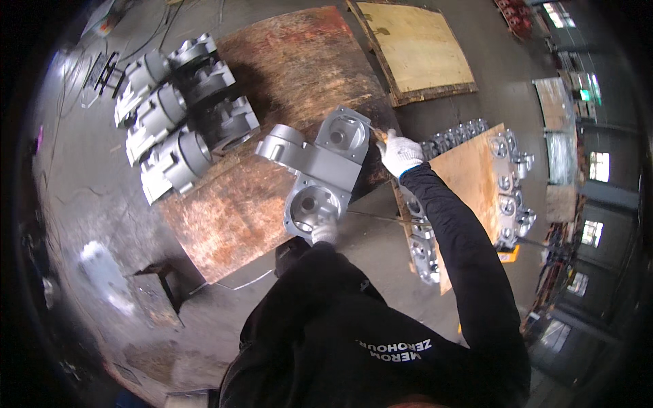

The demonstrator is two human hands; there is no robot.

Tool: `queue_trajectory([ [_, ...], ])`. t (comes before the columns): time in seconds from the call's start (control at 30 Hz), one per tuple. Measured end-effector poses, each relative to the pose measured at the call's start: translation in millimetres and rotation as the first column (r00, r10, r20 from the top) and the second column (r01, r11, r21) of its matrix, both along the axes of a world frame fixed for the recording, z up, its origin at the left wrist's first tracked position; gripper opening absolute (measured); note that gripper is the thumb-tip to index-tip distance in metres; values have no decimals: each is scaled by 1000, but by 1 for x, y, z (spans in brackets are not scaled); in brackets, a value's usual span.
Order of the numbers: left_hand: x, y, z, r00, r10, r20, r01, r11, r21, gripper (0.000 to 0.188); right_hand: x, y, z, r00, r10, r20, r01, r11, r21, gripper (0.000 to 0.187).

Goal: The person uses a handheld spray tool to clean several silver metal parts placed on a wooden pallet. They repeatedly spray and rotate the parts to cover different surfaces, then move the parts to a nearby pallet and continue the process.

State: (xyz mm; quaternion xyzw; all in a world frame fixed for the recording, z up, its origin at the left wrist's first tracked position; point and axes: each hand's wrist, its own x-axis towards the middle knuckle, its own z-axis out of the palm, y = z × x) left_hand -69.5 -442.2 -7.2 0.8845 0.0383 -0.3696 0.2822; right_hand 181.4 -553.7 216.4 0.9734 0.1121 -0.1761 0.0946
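A large grey metal casting [320, 166] with round bores rests tilted on a rusty brown board [272, 68]. My left hand [325, 232], in a white glove, grips the casting's near lower end. My right hand [399, 153], also in a white glove, is at the casting's upper right corner. Its fingers are closed on a small thin tool [377, 134] with a yellowish tip that touches the casting's edge. My black sleeves and sweatshirt fill the lower middle of the view.
Several similar grey castings [177, 115] are stacked at the board's left end. More castings [507, 183] line a plywood pallet [469, 177] on the right. A pale plywood sheet [415, 47] lies at the top. Grey concrete floor [102, 224] lies all around.
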Motion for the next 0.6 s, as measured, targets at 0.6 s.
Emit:
queue_trajectory([
  [0.6, -36, 91, 58, 993, 104, 60, -104, 995, -5, 30, -181, -2, 90, 914, 332, -234, -290, 936, 199, 52],
])
